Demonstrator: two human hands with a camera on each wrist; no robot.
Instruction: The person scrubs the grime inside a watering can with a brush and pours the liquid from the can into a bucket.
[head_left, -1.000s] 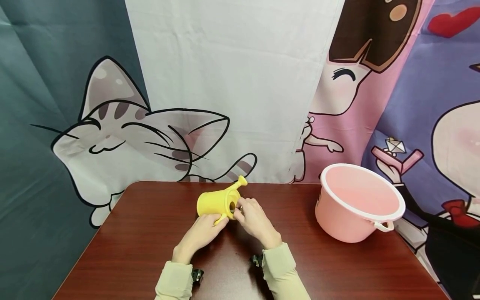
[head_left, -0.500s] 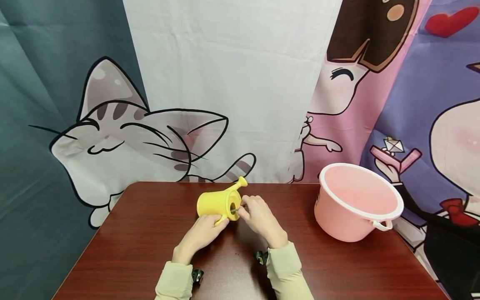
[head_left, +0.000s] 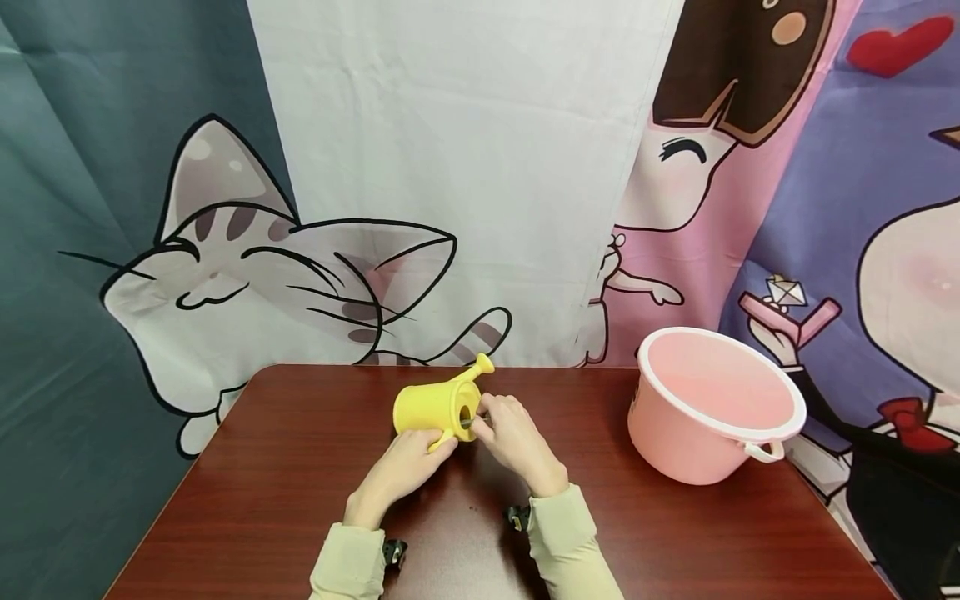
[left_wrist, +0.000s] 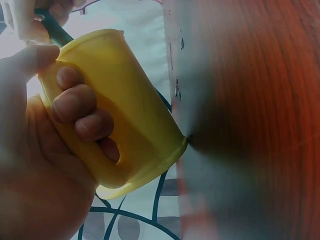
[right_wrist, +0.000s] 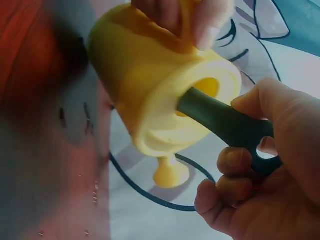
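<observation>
A yellow watering can [head_left: 423,407] is tilted over on its side above the table, its spout pointing up and away. My left hand [head_left: 405,462] grips the can's handle, and in the left wrist view the fingers [left_wrist: 75,102] curl through it. My right hand [head_left: 517,442] holds a dark green handle [right_wrist: 225,122] with a hole near its end, thumb on one side and fingers on the other. The handle's far end passes through the round opening in the can's top, so the part inside is hidden.
A pink bucket [head_left: 693,433] with a white rim and a white side handle stands at the table's right side. The reddish-brown table [head_left: 285,467] reaches back to a printed cloth backdrop [head_left: 480,167].
My right hand drew a little to the right with the green handle, then came back slightly left toward the can. The left hand and the watering can have stayed in place.
</observation>
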